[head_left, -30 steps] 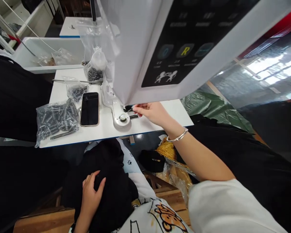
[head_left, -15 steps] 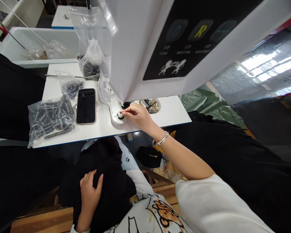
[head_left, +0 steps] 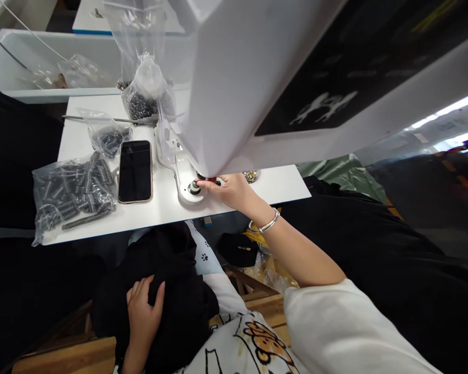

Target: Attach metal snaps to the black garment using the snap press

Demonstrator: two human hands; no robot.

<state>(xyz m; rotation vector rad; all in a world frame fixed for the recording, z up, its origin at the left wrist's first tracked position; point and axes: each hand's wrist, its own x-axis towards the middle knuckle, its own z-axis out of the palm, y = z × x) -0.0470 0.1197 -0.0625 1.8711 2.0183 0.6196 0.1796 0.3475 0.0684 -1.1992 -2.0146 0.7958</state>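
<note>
My right hand [head_left: 228, 191] reaches over the white arm [head_left: 185, 195] of a white machine, its thumb and fingertips brought together beside a small round post [head_left: 195, 187] with a dark base. Whatever the fingertips pinch, if anything, is too small to make out. Just above the fingers comes the lower edge of the machine head [head_left: 234, 104], which hides part of the hand's surroundings. My left hand [head_left: 143, 309] rests on black cloth [head_left: 175, 291] in my lap, thumb apart from the fingers, holding nothing.
On the white table [head_left: 167, 215] lie a phone [head_left: 135, 171], a clear bag of dark springs [head_left: 76, 189], and a smaller bag [head_left: 109, 140]. Behind them stands a bag of dark rings [head_left: 140, 106]. Small metal parts [head_left: 250, 176] sit in a round recess right of my hand.
My view has shifted, and the machine head now covers more of the recess. My right fingertips have drawn slightly off the top of the post to its right side. The left hand stays put.
</note>
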